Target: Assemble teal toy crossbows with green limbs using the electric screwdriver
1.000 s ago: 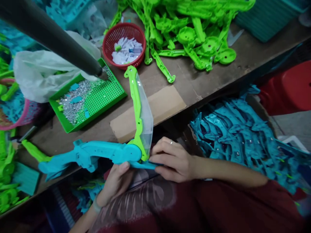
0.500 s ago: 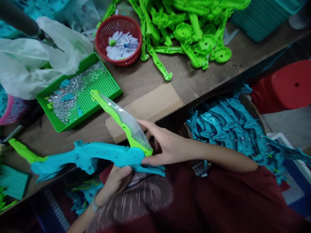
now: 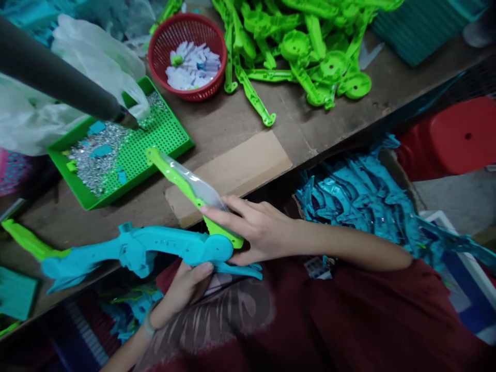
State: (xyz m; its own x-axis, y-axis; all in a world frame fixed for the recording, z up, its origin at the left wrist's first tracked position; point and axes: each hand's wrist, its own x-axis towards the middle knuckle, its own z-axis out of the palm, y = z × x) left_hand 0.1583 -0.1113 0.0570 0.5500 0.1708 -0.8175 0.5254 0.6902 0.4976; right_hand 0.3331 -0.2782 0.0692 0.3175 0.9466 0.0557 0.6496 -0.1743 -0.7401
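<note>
A long blue plastic toy frame lies across the front of my body, over the bench edge. My left hand grips it from below near its right end, thumb on the near side. From its round right joint a bright green arm slants up to the left, with a clear plastic sheet along its upper side. My right hand is closed around the lower part of this arm, index finger across its face and thumb near the blue joint. A second green arm extends from the frame's left end.
A green tray holds small metal pieces; a dark pen-shaped power tool hangs over it. Behind are a red basket of white pieces and a heap of green parts. Blue parts fill a box at right, near a red stool.
My right index finger has moved from the clear sheet's edge onto the green arm's face. The dark tool has come down and right over the tray. The blue frame is almost unmoved.
</note>
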